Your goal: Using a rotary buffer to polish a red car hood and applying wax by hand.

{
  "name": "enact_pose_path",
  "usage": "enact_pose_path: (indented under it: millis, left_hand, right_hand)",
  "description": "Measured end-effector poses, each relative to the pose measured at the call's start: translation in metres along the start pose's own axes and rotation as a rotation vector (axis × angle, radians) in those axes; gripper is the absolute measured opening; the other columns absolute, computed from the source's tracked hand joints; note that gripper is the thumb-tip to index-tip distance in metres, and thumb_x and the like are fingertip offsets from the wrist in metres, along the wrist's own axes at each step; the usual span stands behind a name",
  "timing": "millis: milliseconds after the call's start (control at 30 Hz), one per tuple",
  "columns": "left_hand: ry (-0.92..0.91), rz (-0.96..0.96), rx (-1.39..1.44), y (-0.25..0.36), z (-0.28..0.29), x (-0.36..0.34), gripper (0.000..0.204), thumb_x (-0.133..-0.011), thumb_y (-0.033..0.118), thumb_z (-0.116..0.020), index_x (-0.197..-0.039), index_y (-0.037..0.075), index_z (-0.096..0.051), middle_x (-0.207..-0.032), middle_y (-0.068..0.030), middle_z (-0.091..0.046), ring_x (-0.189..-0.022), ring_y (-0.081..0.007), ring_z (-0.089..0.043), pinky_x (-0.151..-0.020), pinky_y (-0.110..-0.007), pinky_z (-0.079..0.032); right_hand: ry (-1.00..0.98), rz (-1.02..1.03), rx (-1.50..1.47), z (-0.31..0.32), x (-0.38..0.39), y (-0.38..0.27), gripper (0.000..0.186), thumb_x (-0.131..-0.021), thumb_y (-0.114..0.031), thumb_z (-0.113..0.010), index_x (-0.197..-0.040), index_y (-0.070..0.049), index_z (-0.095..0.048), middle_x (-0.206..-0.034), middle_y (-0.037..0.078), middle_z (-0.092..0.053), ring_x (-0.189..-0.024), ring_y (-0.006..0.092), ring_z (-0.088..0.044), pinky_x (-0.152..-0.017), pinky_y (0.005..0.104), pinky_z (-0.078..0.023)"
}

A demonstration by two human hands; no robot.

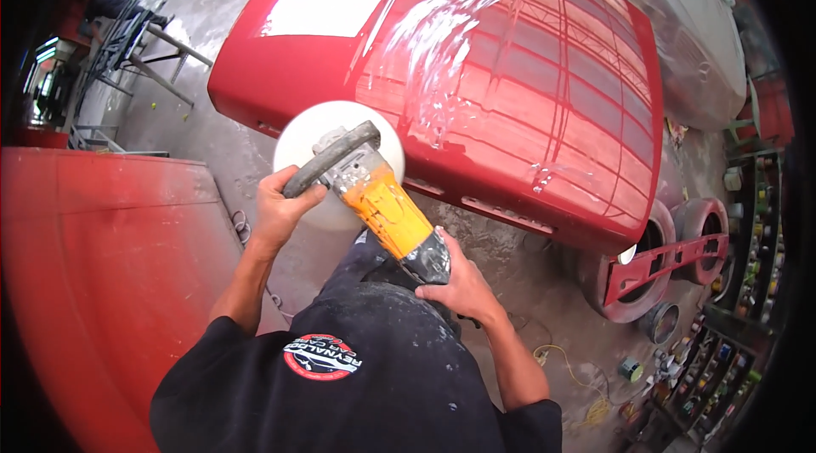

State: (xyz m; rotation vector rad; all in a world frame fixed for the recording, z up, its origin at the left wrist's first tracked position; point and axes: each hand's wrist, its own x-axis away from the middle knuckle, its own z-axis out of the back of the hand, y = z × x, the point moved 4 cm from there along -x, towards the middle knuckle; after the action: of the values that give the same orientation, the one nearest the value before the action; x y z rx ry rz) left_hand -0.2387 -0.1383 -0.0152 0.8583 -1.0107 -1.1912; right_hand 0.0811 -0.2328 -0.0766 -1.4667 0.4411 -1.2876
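A yellow and black power polisher (389, 213) slants across my front, a round white pad (297, 134) on its far end. My left hand (282, 205) is closed around the lower left end of its black loop handle (331, 161). Around the dark rear grip wraps my right hand (467, 281), its trigger fingers partly hidden. The pad overlaps the near edge of a glossy red car panel (544, 138); whether it touches, I cannot tell. White streaks of liquid or paste (433, 41) run over the panel's middle.
Another red panel (127, 240) stands close on my left. A metal trestle (157, 75) and a person (110, 1) are at far left. Rightward are a plastic-covered car (680, 45), tyres (616, 307) with a red strip (667, 264), shelves (748, 283), and a yellow cord (561, 359) on the floor.
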Motion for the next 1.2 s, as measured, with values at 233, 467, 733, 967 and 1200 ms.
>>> enact_pose_path:
  millis: [233, 467, 733, 967, 1200]
  left_hand:
    - [0.059, 0.051, -0.01, -0.013, 0.018, -0.028, 0.009, -0.085, 0.006, -0.078, -0.089, 0.0, -0.072, -0.076, 0.0071, -0.058, -0.071, -0.0034, -0.048, -0.064, -0.022, -0.038]
    - [0.02, 0.027, -0.111, 0.005, 0.003, -0.046, 0.012, -0.086, 0.006, -0.078, -0.081, 0.002, -0.068, -0.072, 0.0082, -0.054, -0.069, -0.0027, -0.046, -0.06, -0.024, -0.037]
    - [-0.128, -0.174, -0.203, 0.04, -0.054, -0.072, 0.018, -0.086, 0.01, -0.077, -0.076, 0.001, -0.065, -0.061, 0.0051, -0.05, -0.062, -0.002, -0.043, -0.053, -0.027, -0.035]
    - [-0.232, -0.262, -0.22, 0.066, -0.099, -0.097, 0.016, -0.082, 0.01, -0.076, -0.077, -0.002, -0.066, -0.059, -0.0003, -0.048, -0.061, -0.0034, -0.045, -0.053, -0.028, -0.039]
    - [-0.302, -0.267, -0.175, 0.077, -0.131, -0.114, 0.016, -0.082, 0.01, -0.074, -0.078, -0.003, -0.066, -0.06, 0.0001, -0.05, -0.062, -0.0036, -0.046, -0.054, -0.028, -0.039]
  right_hand:
    - [-0.021, -0.064, 0.021, -0.013, -0.033, -0.014, 0.111, -0.073, -0.015, -0.089, -0.162, -0.005, -0.022, -0.127, 0.033, -0.065, -0.123, 0.049, -0.062, -0.103, 0.0472, -0.049]
    - [0.029, -0.085, -0.045, -0.013, -0.023, -0.011, 0.111, -0.076, -0.016, -0.086, -0.163, -0.006, -0.018, -0.127, 0.035, -0.065, -0.12, 0.0494, -0.064, -0.101, 0.0489, -0.051]
    - [0.202, -0.149, -0.149, -0.001, 0.014, -0.006, 0.109, -0.076, -0.014, -0.085, -0.163, -0.006, -0.021, -0.13, 0.029, -0.067, -0.122, 0.0433, -0.066, -0.104, 0.0443, -0.05]
    - [0.357, -0.137, -0.266, 0.003, 0.028, 0.007, 0.11, -0.075, -0.011, -0.086, -0.164, -0.005, -0.02, -0.131, 0.024, -0.067, -0.121, 0.0341, -0.068, -0.105, 0.0402, -0.049]
    - [0.459, -0.09, -0.291, 0.018, 0.03, 0.006, 0.108, -0.074, -0.008, -0.085, -0.162, -0.002, -0.022, -0.132, 0.022, -0.067, -0.121, 0.0303, -0.067, -0.105, 0.0376, -0.049]
